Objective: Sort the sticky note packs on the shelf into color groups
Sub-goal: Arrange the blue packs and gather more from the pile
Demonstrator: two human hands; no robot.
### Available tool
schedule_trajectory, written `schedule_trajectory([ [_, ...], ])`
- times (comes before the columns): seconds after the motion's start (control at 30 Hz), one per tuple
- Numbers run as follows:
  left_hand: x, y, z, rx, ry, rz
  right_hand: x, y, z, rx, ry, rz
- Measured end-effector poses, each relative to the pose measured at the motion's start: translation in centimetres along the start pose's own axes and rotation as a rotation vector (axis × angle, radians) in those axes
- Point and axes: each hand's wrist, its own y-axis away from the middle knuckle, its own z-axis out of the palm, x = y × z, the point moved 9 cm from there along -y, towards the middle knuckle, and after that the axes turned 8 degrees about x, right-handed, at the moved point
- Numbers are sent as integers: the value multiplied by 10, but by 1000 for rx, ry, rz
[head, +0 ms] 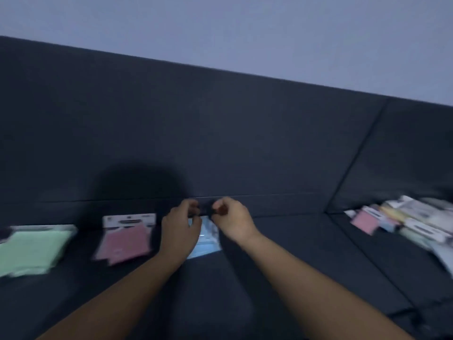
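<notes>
Dark shelf (282, 253) fills most of the view, with a dark back panel (220, 131) behind it and a pale wall (245, 28) above. Whole frame is motion-blurred. Mixed pile of sticky note packs (416, 224) sits at the far right of the shelf, colours jumbled, with one pink pack (364, 223) at its left edge. Far left: green pack (34, 251) lying flat. Just right of it but apart: pink pack with a white header card (125, 239), also flat. Both bare forearms reach in from the bottom and the hands meet near the back of the shelf. Left hand (180, 231): fingers curled, gripping the top of the blue pack (208, 241). Right hand (232, 219): fingers curled tight, thumb to forefinger, at the pack's upper right corner. Can't tell through the blur whether it really grips. Blue pack lies between the hands, right of the pink one and well apart from the pile.
</notes>
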Motion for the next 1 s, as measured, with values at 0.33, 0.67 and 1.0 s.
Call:
schedule_trajectory([
  [0.33,193,177,297,-687,97,-66,222,149,-355,408,657,201],
  [0.67,304,266,400,-824,-37,169,325,242,-477,581,643,362],
  [1.0,315,215,512,-783,-174,154,418,190,-524,543,601,413],
])
